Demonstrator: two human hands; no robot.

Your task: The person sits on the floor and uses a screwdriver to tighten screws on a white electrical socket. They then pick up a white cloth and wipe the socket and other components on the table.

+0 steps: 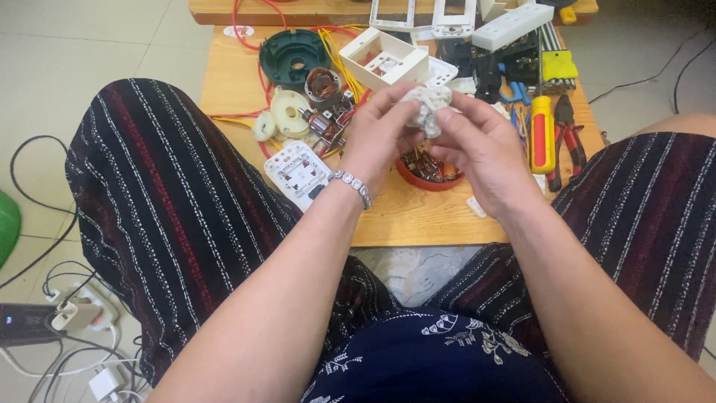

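Between both sets of fingertips, pinched shut: small white plastic part (pixel 426 104), left hand (pixel 373 134) and right hand (pixel 481 149) closed around it. Directly beneath the grip, red bowl (pixel 426 173) of small metal pieces; could slip and scatter them, given the thin hold.

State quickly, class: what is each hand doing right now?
Left hand: closed on the small white plastic part.
Right hand: closed on the same white plastic part, gripping it from the other side.

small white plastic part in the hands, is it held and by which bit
Yes: both hands hold the small white plastic part by its sides, left hand and right hand fingertips pinching it above the red bowl.
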